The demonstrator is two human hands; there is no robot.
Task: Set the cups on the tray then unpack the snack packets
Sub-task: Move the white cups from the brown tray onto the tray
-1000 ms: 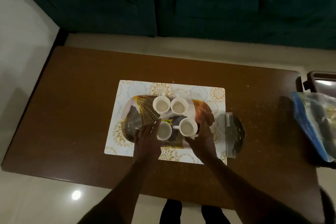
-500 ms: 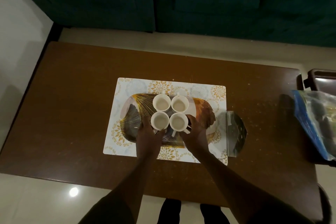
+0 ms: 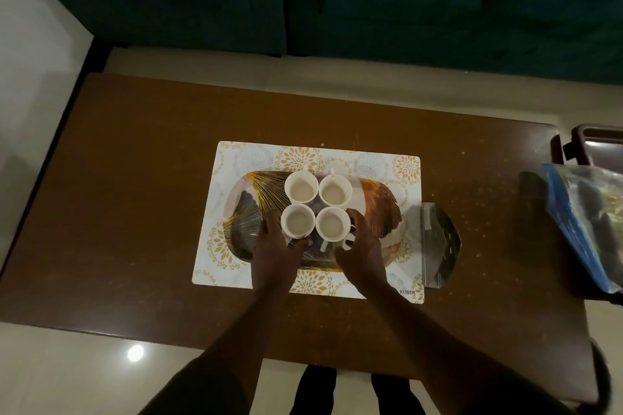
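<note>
Four white cups [image 3: 316, 206] are standing in a tight square on the patterned tray [image 3: 382, 209], which is lying on a placemat [image 3: 371, 163] at the centre of the frame. The left hand [image 3: 274, 251] and right hand [image 3: 362, 251], fingers spread and gripping nothing, are hovering beside the two nearer cups. A clear bag of snack packets [image 3: 588, 222] is resting at the right edge of the brown table [image 3: 135, 178].

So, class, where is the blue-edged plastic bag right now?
In the head view, the blue-edged plastic bag lies at the far right edge of the table, well right of the tray and placemat.
</note>
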